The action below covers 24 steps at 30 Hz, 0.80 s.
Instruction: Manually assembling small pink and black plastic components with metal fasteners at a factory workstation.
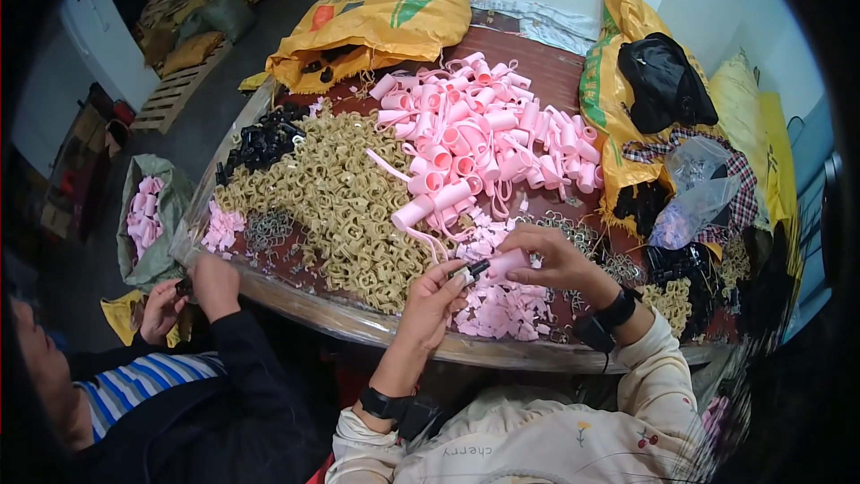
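Note:
Near the table's front edge, my left hand (427, 305) pinches a small black plastic part (474, 270) with a pale piece beside it. My right hand (563, 258) grips a pink plastic tube (507, 263), its end close to the black part; whether the two touch I cannot tell. Small flat light-pink pieces (506, 309) lie in a heap under and around my hands. Beyond them spreads a big pile of pink tubes with strap loops (484, 130). Left of my left hand is a heap of beige ring-like parts (358, 179).
Black parts (260, 139) and metal rings (269, 229) lie farther left; more metal rings (582, 237) lie right. Yellow woven sacks (385, 0) stand at the back and right, one under a black bag (665, 81). A co-worker's hands (215, 287) work at the left edge beside a green sack (170, 255).

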Each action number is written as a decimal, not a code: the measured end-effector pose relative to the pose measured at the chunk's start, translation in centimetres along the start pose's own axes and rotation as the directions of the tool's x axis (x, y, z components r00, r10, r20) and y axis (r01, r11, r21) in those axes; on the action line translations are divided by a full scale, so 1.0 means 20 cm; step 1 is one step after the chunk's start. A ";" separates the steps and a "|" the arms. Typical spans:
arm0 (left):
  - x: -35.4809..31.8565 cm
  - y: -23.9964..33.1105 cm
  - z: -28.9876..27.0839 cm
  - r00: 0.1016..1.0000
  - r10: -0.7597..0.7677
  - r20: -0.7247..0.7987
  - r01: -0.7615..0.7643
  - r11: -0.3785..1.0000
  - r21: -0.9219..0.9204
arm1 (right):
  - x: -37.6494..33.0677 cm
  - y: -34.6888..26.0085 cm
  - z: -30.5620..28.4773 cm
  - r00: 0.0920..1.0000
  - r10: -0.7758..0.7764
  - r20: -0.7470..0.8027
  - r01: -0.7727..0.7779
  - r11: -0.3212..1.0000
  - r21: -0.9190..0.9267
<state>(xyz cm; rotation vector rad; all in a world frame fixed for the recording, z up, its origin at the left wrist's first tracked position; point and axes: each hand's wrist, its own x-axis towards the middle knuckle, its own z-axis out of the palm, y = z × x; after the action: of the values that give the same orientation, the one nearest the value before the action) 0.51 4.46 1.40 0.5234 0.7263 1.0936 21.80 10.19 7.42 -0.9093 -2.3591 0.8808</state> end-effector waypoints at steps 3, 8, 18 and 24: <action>-0.03 0.01 0.01 0.993 0.017 0.115 -0.013 0.999 -0.029 | -0.06 -0.06 0.01 1.000 -0.015 -0.024 0.017 0.996 0.092; -0.08 0.01 0.05 0.996 0.043 0.081 -0.042 0.999 -0.014 | -0.16 -0.06 0.05 0.977 0.028 -0.210 0.024 0.969 0.244; -0.10 -0.08 0.12 1.000 0.020 0.017 -0.023 0.967 0.255 | -0.22 -0.14 0.20 0.964 0.135 -0.230 -0.085 0.973 0.215; -0.13 -0.16 0.17 0.946 0.303 0.117 -0.324 0.845 0.425 | -0.23 -0.12 0.25 0.935 0.016 -0.354 0.005 0.998 0.059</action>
<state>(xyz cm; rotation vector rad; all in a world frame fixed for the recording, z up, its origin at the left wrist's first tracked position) 4.31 0.81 2.05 1.0841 0.8733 1.2184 20.85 3.47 4.84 -0.9615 -2.0120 0.7148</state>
